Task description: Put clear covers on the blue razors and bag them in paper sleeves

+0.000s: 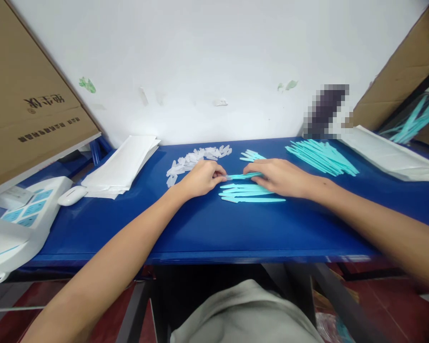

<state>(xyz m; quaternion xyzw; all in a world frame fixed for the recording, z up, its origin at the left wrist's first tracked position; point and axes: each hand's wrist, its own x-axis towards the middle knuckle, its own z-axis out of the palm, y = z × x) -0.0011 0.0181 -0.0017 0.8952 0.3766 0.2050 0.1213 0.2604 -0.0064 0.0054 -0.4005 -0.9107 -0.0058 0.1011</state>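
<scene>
Between my two hands lies a slim turquoise eyebrow razor. My right hand grips its handle, and my left hand pinches a small translucent cap at its blade end. Whether the cap is fully seated is too small to tell. Several more turquoise razors lie in a row just below my hands. Behind the right hand sits a small group of razors with pale tips. A heap of translucent caps spreads beyond my left hand.
A larger pile of turquoise razors lies at the back right of the blue table, by a white tray. White sheets, a white device and a cardboard box stand left. A white wall rises behind.
</scene>
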